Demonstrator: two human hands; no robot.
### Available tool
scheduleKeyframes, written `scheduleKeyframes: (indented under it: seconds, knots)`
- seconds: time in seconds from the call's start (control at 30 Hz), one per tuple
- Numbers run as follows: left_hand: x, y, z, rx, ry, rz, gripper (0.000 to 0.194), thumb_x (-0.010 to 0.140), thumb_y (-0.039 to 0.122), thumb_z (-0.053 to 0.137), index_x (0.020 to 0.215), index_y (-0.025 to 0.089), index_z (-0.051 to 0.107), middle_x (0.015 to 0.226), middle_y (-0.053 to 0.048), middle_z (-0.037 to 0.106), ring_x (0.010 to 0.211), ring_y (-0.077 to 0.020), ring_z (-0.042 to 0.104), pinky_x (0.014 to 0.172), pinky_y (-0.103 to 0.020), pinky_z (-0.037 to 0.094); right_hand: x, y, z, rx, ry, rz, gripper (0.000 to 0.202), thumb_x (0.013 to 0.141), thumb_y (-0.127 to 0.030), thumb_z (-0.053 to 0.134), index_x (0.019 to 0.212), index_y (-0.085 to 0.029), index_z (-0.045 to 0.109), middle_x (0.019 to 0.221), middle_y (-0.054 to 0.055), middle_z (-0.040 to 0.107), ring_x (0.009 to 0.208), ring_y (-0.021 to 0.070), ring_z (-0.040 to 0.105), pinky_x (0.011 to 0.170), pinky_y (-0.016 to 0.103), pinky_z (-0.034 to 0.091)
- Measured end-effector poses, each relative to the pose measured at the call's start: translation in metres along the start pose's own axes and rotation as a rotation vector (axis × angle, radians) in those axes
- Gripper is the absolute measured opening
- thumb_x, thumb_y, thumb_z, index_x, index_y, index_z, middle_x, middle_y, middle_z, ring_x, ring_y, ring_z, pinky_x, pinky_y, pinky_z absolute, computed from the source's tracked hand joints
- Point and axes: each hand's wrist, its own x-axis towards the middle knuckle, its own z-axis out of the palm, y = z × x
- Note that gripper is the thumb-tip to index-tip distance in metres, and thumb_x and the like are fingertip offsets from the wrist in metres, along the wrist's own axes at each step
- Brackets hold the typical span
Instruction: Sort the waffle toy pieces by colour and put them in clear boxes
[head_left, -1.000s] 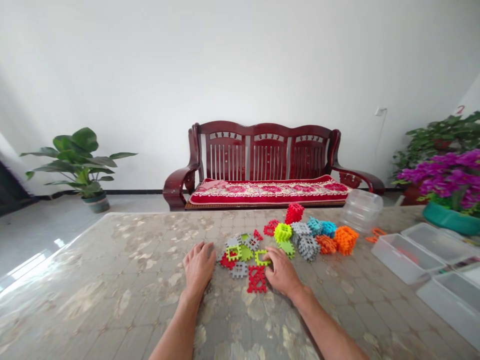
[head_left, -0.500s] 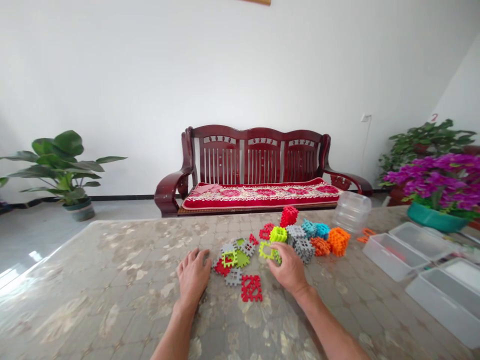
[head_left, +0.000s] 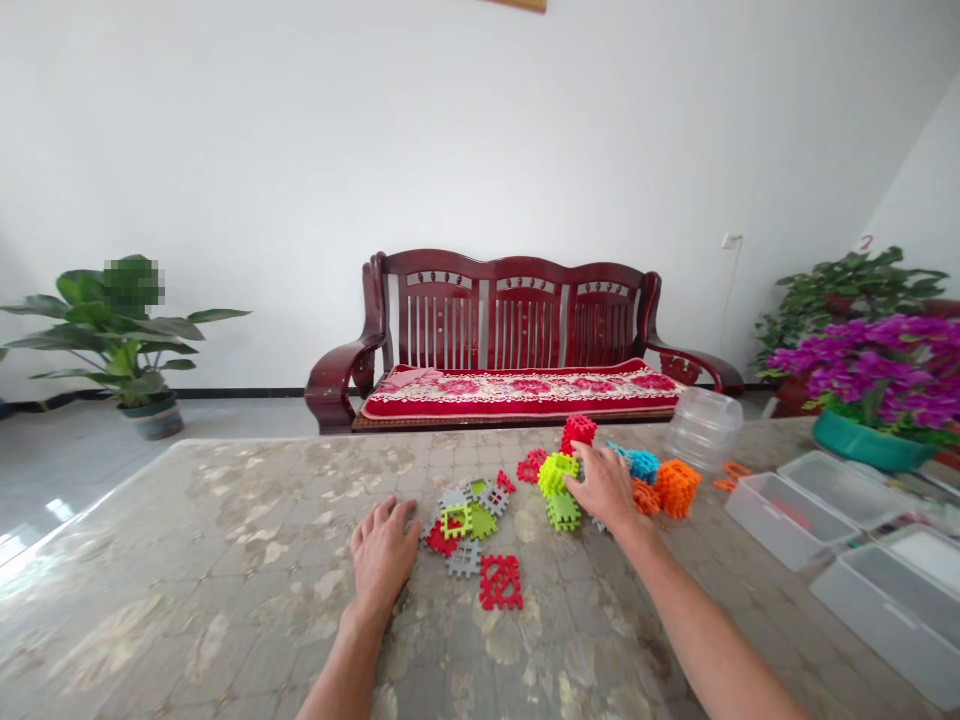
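Lime pcs (head_left: 558, 472) | just L of R grip (head_left: 606, 487) | at fingertips

The notched tiles (head_left: 483, 521) look like matt plastic. The far bench (head_left: 517, 267) is shiny wood with a cloth mat (head_left: 517, 390). The right-hand boxes (head_left: 885, 628) are smooth, see-through plastic. The table cover (head_left: 247, 600) looks smooth.

You have two hands (head_left: 384, 552), one table (head_left: 255, 590), one bench (head_left: 525, 315), one jar (head_left: 703, 430), two bins (head_left: 787, 528) and one turquoise pot (head_left: 871, 441); the pieces (head_left: 564, 511) overlap too much for a full count.
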Motion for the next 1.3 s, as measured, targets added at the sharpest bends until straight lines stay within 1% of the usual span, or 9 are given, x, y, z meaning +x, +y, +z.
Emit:
scheduleKeyframes:
  seconds: [0.27,0.37,0.57,0.83,1.0,1.07,1.17,1.23,1.3]
  knots:
    - [-0.001,0.001,-0.001,0.019,0.003,0.011,0.039,0.092,0.033,0.042,0.123,0.028,0.065,0.139,-0.007,0.057,0.129,-0.0273,0.048,0.108,-0.045,0.033,0.009,0.002,0.003,-0.049,-0.078,-0.134,0.069,0.072,-0.034,0.067,0.138,-0.020,0.049,0.131,0.010,0.061,0.129,0.0294,0.039,0.107,0.042,0.021]
    - [-0.001,0.001,-0.002,0.028,-0.002,0.007,0.039,0.092,0.032,0.043,0.124,0.028,0.064,0.139,-0.007,0.056,0.129,-0.0270,0.048,0.109,-0.045,0.032,0.016,0.001,0.002,-0.072,-0.139,-0.192,0.074,0.070,-0.034,0.067,0.140,-0.018,0.048,0.129,0.010,0.063,0.130,0.0303,0.038,0.109,0.042,0.017]
    - [-0.001,0.003,-0.004,0.033,-0.022,-0.006,0.039,0.092,0.032,0.043,0.125,0.028,0.063,0.140,-0.007,0.056,0.131,-0.0269,0.046,0.109,-0.044,0.031,0.024,-0.006,-0.004,-0.106,-0.241,-0.225,0.070,0.071,-0.026,0.062,0.139,-0.020,0.048,0.116,0.010,0.069,0.114,0.0293,0.047,0.096,0.041,0.028]
    - [-0.002,0.002,-0.003,0.009,0.001,-0.003,0.038,0.090,0.032,0.045,0.122,0.029,0.065,0.139,-0.006,0.057,0.130,-0.0270,0.047,0.109,-0.044,0.031,0.030,-0.009,0.006,-0.080,-0.216,-0.237,0.069,0.070,-0.022,0.062,0.137,-0.023,0.050,0.113,0.010,0.070,0.109,0.0289,0.051,0.094,0.040,0.031]
    - [-0.002,0.003,-0.004,0.006,-0.014,-0.010,0.039,0.091,0.032,0.044,0.124,0.028,0.064,0.140,-0.007,0.056,0.129,-0.0271,0.047,0.109,-0.044,0.031,0.031,-0.012,0.000,-0.055,-0.199,-0.245,0.070,0.070,-0.023,0.064,0.139,-0.022,0.050,0.115,0.011,0.069,0.111,0.0294,0.051,0.095,0.041,0.031]
    - [-0.001,0.003,-0.004,0.008,-0.020,-0.009,0.039,0.091,0.032,0.044,0.124,0.028,0.064,0.140,-0.007,0.056,0.130,-0.0274,0.047,0.109,-0.044,0.031,0.026,-0.020,-0.003,-0.014,-0.162,-0.242,0.066,0.072,-0.024,0.065,0.136,-0.023,0.052,0.119,0.010,0.067,0.112,0.0285,0.051,0.095,0.040,0.033]
    - [-0.001,0.003,-0.004,0.011,-0.022,-0.011,0.040,0.091,0.031,0.043,0.126,0.028,0.063,0.140,-0.007,0.055,0.130,-0.0274,0.047,0.109,-0.045,0.030,0.007,-0.044,0.000,0.118,-0.160,-0.276,0.045,0.077,-0.021,0.063,0.122,-0.025,0.062,0.114,0.005,0.069,0.106,0.0241,0.054,0.093,0.036,0.037]
    - [-0.002,0.003,-0.003,0.010,-0.024,-0.013,0.040,0.091,0.032,0.043,0.126,0.028,0.062,0.141,-0.007,0.055,0.130,-0.0269,0.047,0.109,-0.044,0.030,-0.010,-0.063,0.007,0.216,-0.216,-0.379,0.031,0.078,-0.019,0.063,0.109,-0.026,0.068,0.107,0.001,0.071,0.102,0.0209,0.056,0.093,0.033,0.039]
    - [-0.002,0.003,-0.003,0.010,-0.027,-0.013,0.040,0.091,0.032,0.043,0.126,0.029,0.062,0.141,-0.007,0.054,0.131,-0.0267,0.045,0.110,-0.044,0.030,-0.026,-0.081,0.017,0.261,-0.236,-0.480,0.030,0.079,-0.019,0.065,0.107,-0.027,0.068,0.108,0.000,0.069,0.103,0.0199,0.056,0.094,0.033,0.040]
